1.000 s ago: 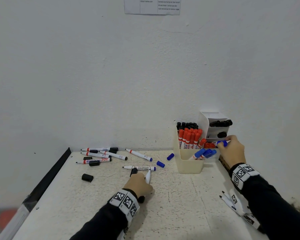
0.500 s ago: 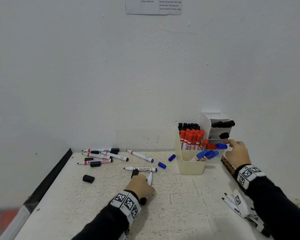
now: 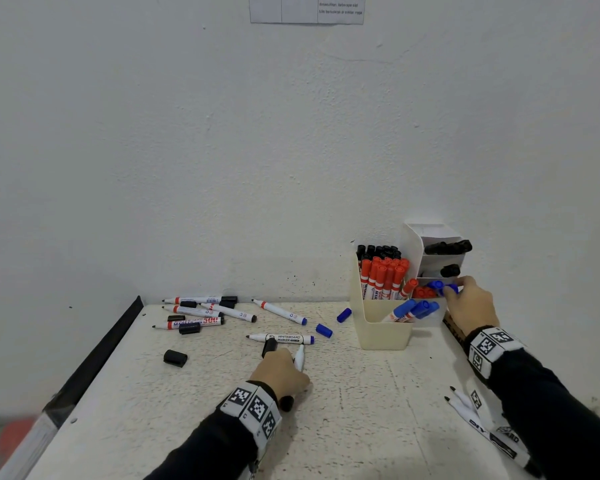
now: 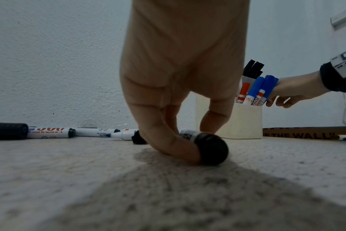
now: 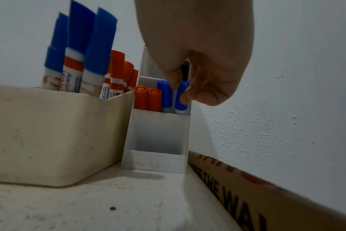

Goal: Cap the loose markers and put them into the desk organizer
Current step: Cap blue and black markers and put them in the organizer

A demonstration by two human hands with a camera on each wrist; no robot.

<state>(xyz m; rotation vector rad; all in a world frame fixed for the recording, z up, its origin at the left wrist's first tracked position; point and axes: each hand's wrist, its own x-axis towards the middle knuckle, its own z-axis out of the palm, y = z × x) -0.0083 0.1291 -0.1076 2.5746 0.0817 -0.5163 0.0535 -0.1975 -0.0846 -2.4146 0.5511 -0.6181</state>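
Observation:
My right hand (image 3: 456, 291) reaches into the white tiered organizer (image 3: 433, 263) and pinches the cap of a blue marker (image 5: 182, 93). That marker stands in a compartment beside another blue one (image 5: 165, 95) and two orange ones. On the table my left hand (image 3: 288, 370) grips a white marker with a black end (image 4: 211, 150), pressing it to the surface. Its tip (image 3: 299, 356) points away from me. A black cap (image 3: 269, 346) lies just beyond the knuckles.
A cream bin (image 3: 381, 329) full of capped markers stands left of the white organizer. Several uncapped markers (image 3: 194, 311) and caps lie at the back left, with one marker (image 3: 284, 338), two blue caps (image 3: 324, 330) and a black cap (image 3: 175, 358) nearer. Two more markers (image 3: 471, 417) lie under my right forearm.
My right hand has carried the blue marker from above the cream bin to the right and set it down into the white organizer's compartment. The left hand has stayed put.

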